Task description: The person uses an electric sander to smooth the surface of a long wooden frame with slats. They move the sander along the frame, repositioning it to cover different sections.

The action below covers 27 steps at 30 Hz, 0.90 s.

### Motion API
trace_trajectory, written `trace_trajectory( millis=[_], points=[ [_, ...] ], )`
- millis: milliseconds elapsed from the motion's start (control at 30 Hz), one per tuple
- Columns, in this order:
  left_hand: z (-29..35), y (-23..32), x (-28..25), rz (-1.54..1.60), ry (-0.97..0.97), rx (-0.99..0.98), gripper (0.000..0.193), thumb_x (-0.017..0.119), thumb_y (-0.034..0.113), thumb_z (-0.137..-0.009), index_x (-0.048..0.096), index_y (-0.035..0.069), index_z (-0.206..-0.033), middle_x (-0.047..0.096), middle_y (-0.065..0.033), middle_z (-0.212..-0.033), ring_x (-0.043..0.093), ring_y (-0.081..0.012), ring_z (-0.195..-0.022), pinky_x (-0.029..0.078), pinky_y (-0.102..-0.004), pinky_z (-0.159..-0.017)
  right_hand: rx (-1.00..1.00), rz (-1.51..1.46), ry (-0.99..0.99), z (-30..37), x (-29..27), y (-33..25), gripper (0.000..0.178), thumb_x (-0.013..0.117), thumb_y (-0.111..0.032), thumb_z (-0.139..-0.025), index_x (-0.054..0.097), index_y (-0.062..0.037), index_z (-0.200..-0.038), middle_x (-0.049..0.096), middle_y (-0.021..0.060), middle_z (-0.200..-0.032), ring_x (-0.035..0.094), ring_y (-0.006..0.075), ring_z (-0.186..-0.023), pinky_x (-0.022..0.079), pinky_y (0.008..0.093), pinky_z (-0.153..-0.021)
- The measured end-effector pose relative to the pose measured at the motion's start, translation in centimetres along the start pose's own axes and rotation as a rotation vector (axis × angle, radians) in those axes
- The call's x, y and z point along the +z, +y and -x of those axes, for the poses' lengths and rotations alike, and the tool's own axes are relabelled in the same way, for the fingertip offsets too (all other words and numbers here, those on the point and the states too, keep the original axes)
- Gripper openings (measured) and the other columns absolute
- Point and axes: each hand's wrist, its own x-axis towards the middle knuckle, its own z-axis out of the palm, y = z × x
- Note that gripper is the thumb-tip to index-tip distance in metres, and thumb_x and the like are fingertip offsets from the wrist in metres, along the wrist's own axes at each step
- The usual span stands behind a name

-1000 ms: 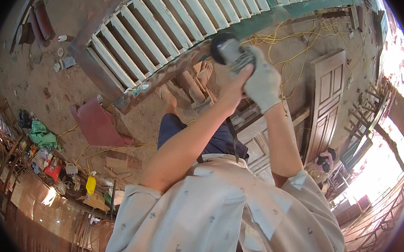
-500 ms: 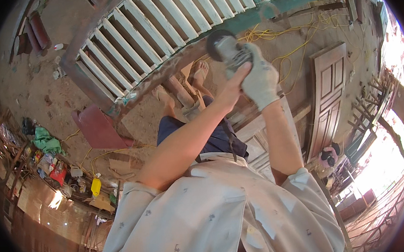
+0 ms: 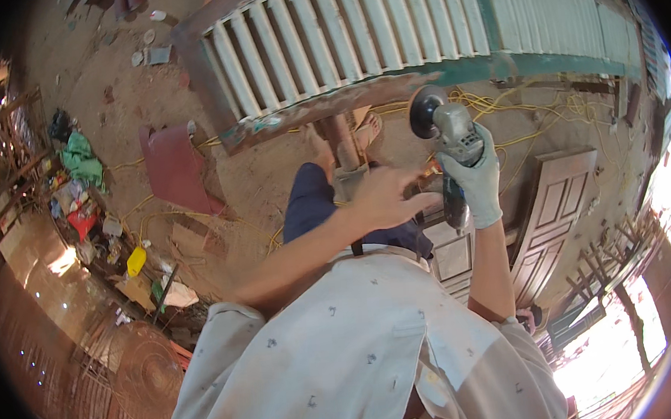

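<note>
My right hand (image 3: 477, 176), in a pale work glove, is wrapped round the body of an angle grinder (image 3: 457, 132). The grinder's round dark disc (image 3: 425, 113) points up and to the left, close to the near rail of a louvred wooden shutter (image 3: 358, 91) but apart from it. My bare left hand (image 3: 388, 198) is just left of the grinder's dark rear handle, its fingers and thumb apart with nothing in them. The shutter has pale slats, and its frame is green in part and sanded to brown wood at the left end.
Yellow cable (image 3: 569, 107) lies tangled on the dirt floor behind the grinder. A panelled wooden door (image 3: 558, 217) leans at the right. A dark red board (image 3: 177, 170) lies to the left, near a heap with green cloth (image 3: 81, 159). My feet stand under the shutter's near edge.
My left hand has come off the grinder and moved down beside it. My right hand with the grinder is lower and farther right in view. The whole view has shifted.
</note>
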Motion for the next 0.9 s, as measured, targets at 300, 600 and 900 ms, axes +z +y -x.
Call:
trace_trajectory(
  millis=[300,600,900],
  points=[
    [14.0,-16.4,-10.5,-0.88,0.445,-0.312,0.111,0.081,0.035,-0.088,0.016,0.006,-0.173,0.012,-0.0148,-0.181,0.011,-0.0408,-0.167,0.01,-0.0745,-0.127,0.015,0.022,-0.028,4.2,6.9,-1.8,0.082,0.093,-0.013,-0.077,0.053,-0.0006,-0.148,0.069,0.0113,-0.131,0.068,0.0171,-0.113,0.056,0.0339,-0.1],
    [14.9,-15.0,-9.0,-0.8,0.478,-0.161,0.097,0.084,0.034,-0.084,0.039,0.004,-0.165,0.03,-0.0157,-0.175,0.027,-0.0382,-0.163,0.017,-0.0707,-0.128,-0.099,0.426,-0.06,6.9,17.7,-4.2,0.085,0.093,-0.045,-0.072,0.058,-0.0139,-0.143,0.078,0.0132,-0.121,0.077,0.0331,-0.107,0.06,0.043,-0.091],
    [15.4,-14.8,-0.5,1.245,0.176,-0.203,0.068,0.057,0.056,-0.109,0.056,0.002,-0.151,0.062,-0.0085,-0.151,0.06,-0.0232,-0.136,0.044,-0.0391,-0.117,-0.158,0.646,-0.303,7.2,23.3,-6.7,0.091,0.085,-0.048,-0.077,0.049,-0.0163,-0.154,0.076,0.0147,-0.122,0.078,0.0372,-0.099,0.061,0.0473,-0.084]
  ],
)
